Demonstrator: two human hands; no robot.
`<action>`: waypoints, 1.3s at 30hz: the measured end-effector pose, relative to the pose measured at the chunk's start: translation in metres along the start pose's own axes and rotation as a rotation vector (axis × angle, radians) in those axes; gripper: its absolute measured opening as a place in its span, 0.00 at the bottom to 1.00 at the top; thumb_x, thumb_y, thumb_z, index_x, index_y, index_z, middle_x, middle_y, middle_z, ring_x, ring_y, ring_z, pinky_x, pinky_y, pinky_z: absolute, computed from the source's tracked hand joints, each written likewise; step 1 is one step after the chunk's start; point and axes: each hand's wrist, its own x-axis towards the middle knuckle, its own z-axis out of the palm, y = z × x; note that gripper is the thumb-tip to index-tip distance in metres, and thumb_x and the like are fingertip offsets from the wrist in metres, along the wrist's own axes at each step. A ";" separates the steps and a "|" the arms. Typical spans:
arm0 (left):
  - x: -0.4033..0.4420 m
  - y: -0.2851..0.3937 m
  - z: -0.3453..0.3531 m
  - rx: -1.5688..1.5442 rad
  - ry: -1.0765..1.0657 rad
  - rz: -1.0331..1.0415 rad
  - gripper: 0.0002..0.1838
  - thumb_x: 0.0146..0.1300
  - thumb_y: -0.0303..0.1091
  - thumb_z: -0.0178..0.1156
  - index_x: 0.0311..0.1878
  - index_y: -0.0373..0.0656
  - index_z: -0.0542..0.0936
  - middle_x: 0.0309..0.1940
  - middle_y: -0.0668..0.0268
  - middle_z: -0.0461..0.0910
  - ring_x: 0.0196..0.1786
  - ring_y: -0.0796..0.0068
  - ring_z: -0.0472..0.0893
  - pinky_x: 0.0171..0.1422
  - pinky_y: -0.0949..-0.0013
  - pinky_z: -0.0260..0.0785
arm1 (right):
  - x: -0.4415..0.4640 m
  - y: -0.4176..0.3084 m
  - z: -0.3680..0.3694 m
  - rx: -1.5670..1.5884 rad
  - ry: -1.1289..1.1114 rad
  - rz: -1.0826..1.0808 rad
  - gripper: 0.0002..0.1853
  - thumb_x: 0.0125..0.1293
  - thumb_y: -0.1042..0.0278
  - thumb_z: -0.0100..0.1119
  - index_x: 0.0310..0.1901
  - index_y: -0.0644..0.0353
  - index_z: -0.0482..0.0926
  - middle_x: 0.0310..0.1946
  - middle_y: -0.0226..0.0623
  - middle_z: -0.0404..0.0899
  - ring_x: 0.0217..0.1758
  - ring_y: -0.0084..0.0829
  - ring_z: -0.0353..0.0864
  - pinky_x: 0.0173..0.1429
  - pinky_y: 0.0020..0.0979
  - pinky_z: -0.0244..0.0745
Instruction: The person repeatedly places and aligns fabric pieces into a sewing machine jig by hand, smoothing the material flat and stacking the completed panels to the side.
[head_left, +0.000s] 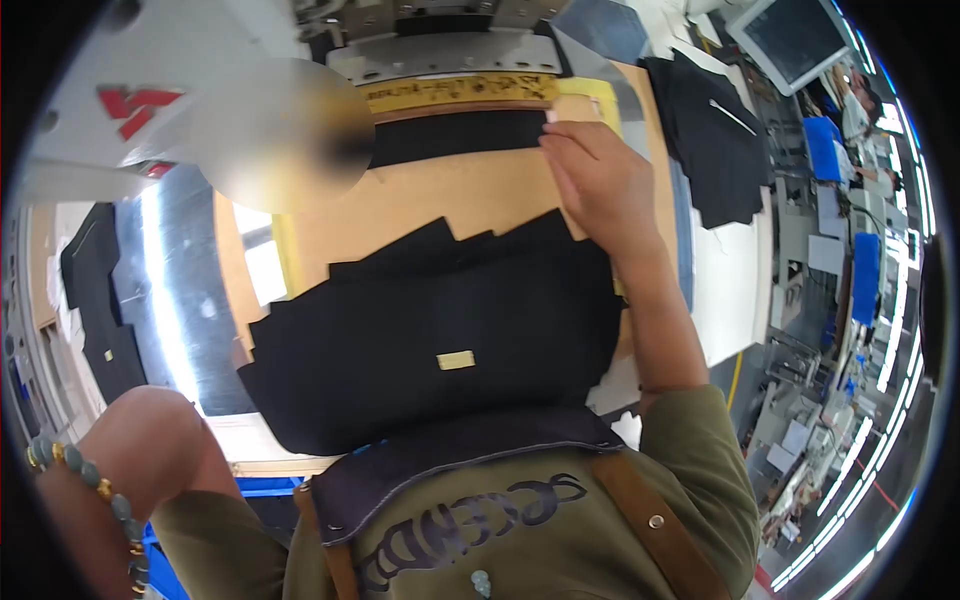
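My right hand point(607, 188) reaches forward over the tan work board point(450, 190). Its fingers are pinched together at the right end of a black fabric strip point(455, 137), beside a yellow marked bar point(460, 90). What lies between the fingertips is too small to make out. Nearer my body lies a large black fabric piece point(440, 310) with stepped edges and a small pale yellow tag point(455, 360). My left arm bends at the lower left, showing a beaded bracelet point(105, 490); the left hand itself lies beyond the frame.
Machine metalwork point(450, 58) spans the far side, with a white machine housing point(190, 60) at left. More black fabric pieces lie at right point(715, 140) and left point(100, 300). A screen point(790, 40) stands at the upper right. A round blur hides part of the board.
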 end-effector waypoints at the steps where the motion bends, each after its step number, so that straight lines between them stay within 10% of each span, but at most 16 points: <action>1: 0.002 0.004 0.001 -0.004 -0.008 0.009 0.17 0.75 0.34 0.52 0.62 0.41 0.77 0.62 0.62 0.79 0.63 0.63 0.77 0.64 0.62 0.73 | 0.001 -0.001 -0.001 0.002 0.002 0.007 0.06 0.60 0.75 0.70 0.40 0.59 0.87 0.43 0.32 0.88 0.46 0.36 0.88 0.48 0.34 0.83; 10: 0.009 0.000 0.003 -0.068 0.073 0.093 0.18 0.74 0.39 0.54 0.61 0.42 0.79 0.62 0.64 0.79 0.66 0.64 0.75 0.70 0.60 0.68 | 0.000 0.003 -0.002 0.122 0.039 0.040 0.08 0.61 0.74 0.69 0.42 0.60 0.87 0.43 0.32 0.88 0.47 0.36 0.87 0.48 0.34 0.82; 14: -0.028 -0.032 -0.001 -0.027 0.544 0.269 0.19 0.74 0.41 0.55 0.61 0.42 0.79 0.62 0.65 0.79 0.67 0.64 0.74 0.73 0.60 0.66 | -0.005 -0.015 -0.031 0.499 -0.065 0.129 0.10 0.61 0.70 0.73 0.43 0.61 0.87 0.42 0.37 0.88 0.47 0.41 0.86 0.50 0.36 0.81; 16: -0.085 -0.060 -0.018 0.477 0.427 0.083 0.19 0.78 0.39 0.45 0.49 0.35 0.81 0.45 0.53 0.85 0.49 0.59 0.84 0.57 0.61 0.74 | -0.004 -0.034 -0.048 0.675 -0.221 0.096 0.12 0.60 0.68 0.74 0.45 0.61 0.87 0.42 0.39 0.87 0.48 0.43 0.85 0.52 0.37 0.80; 20: -0.123 -0.106 0.021 0.588 -0.360 -0.730 0.17 0.63 0.31 0.70 0.53 0.34 0.83 0.53 0.55 0.83 0.56 0.57 0.81 0.60 0.59 0.74 | -0.010 -0.077 -0.051 0.664 -0.398 -0.007 0.17 0.59 0.65 0.75 0.49 0.61 0.85 0.46 0.38 0.83 0.49 0.40 0.81 0.53 0.38 0.76; 22: -0.144 -0.116 0.033 0.707 -0.501 -0.651 0.22 0.54 0.27 0.75 0.53 0.37 0.84 0.53 0.56 0.83 0.56 0.56 0.81 0.60 0.59 0.74 | -0.011 -0.083 -0.051 0.614 -0.415 0.001 0.17 0.59 0.66 0.75 0.48 0.60 0.84 0.47 0.38 0.81 0.49 0.39 0.80 0.52 0.38 0.75; 31: -0.146 -0.109 0.047 0.858 -0.497 -0.430 0.19 0.48 0.25 0.77 0.46 0.39 0.86 0.53 0.58 0.84 0.57 0.56 0.82 0.58 0.58 0.77 | -0.015 -0.092 -0.057 0.870 -0.361 0.048 0.08 0.60 0.73 0.72 0.36 0.60 0.80 0.38 0.33 0.82 0.40 0.39 0.82 0.44 0.37 0.76; 39: -0.119 -0.099 0.020 0.494 -0.259 -0.728 0.09 0.59 0.21 0.72 0.42 0.36 0.85 0.34 0.64 0.86 0.39 0.73 0.84 0.46 0.71 0.75 | 0.012 -0.077 -0.085 0.828 -0.283 0.187 0.08 0.64 0.72 0.69 0.45 0.62 0.86 0.36 0.39 0.86 0.39 0.41 0.85 0.44 0.35 0.77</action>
